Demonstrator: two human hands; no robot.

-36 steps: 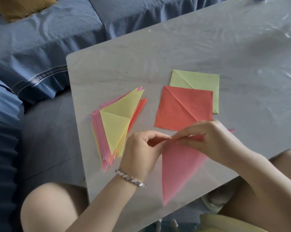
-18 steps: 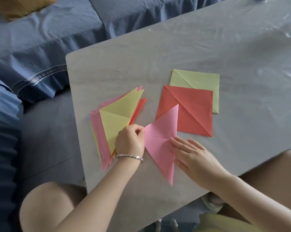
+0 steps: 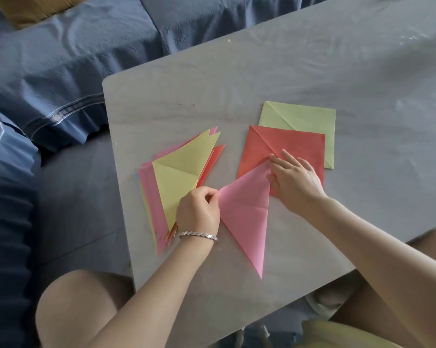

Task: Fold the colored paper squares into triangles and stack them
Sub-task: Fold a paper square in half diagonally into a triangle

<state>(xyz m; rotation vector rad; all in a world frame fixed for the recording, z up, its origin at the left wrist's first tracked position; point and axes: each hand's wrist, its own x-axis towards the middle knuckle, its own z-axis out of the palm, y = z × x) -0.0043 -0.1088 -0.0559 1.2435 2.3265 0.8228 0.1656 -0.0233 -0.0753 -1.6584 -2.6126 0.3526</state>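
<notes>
A pink paper triangle (image 3: 247, 212) lies flat near the table's front edge. My left hand (image 3: 198, 209) pinches its left corner. My right hand (image 3: 296, 180) presses straight fingers along its right edge, near the top corner. To the left lies a stack of folded triangles (image 3: 179, 182) with a yellow one on top and pink and red ones beneath. Behind the pink triangle a creased red square (image 3: 287, 146) lies flat, partly under my right hand. A creased yellow-green square (image 3: 302, 116) lies further back, partly under the red one.
The grey table (image 3: 237, 84) is covered in clear plastic film. Its left edge and front edge are close to the papers. A blue sofa (image 3: 74, 59) lies to the left and behind. My bare knees sit below the front edge.
The pink paper went from being folded between both hands to lying flat as a triangle. My right hand has slid up its right edge; my left hand keeps pinching the left corner.
</notes>
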